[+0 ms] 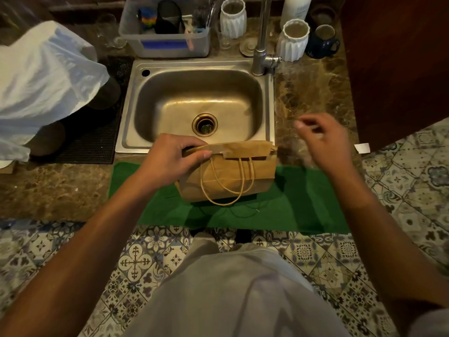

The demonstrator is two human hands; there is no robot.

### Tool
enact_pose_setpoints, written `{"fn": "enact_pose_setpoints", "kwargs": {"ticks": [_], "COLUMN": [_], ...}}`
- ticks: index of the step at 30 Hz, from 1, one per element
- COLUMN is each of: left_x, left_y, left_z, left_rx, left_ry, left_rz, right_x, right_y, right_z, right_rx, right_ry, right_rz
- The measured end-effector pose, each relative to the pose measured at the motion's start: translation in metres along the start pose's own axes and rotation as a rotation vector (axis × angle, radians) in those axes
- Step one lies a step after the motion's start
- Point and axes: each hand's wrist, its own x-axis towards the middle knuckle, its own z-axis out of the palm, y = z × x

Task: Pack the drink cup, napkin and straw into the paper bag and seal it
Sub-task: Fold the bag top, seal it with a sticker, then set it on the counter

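A brown paper bag (233, 176) stands on a green towel (303, 203) at the counter's front edge. Its top is folded over toward me, and its twine handles hang down the front. My left hand (170, 156) pinches the left end of the folded flap, where a clear strip of tape seems to lie. My right hand (323, 139) hovers blurred to the right of the bag, above the counter, fingers loosely curled; I cannot make out anything in it. Cup, napkin and straw are not visible.
A steel sink (136, 132) with a tap (261, 45) lies just behind the bag. A white plastic bag (43, 76) covers things at left on a black mat. A grey bin (165, 45), white ribbed vases (292, 42) and a dark mug (323, 42) stand behind. A dark cabinet (398, 69) rises at right.
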Motion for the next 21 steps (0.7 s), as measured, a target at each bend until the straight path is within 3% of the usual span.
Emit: {"fn": "enact_pose_setpoints", "kwargs": {"ticks": [3, 6, 9, 15, 21], "left_x": [-0.007, -0.012, -0.017, -0.017, -0.017], "left_y": [-0.006, -0.008, -0.007, -0.007, -0.004], "left_z": [0.0, -0.001, -0.001, -0.001, 0.0], "left_rx": [-0.018, -0.081, -0.087, -0.095, -0.078], "left_ry": [0.011, 0.013, 0.013, 0.014, 0.036], "left_rz": [-0.018, -0.053, -0.08, -0.069, -0.041], "right_x": [0.011, 0.013, 0.012, 0.011, 0.017], "right_y": [0.069, 0.126, 0.16, 0.17, 0.173], "right_z": [-0.02, -0.035, -0.04, -0.038, -0.032], "right_rx": [-0.208, -0.383, -0.44, -0.158, -0.058], "right_ry": [0.18, 0.203, 0.166, 0.175, 0.172], "right_rz": [0.241, 0.439, 0.508, 0.707, 0.798]}}
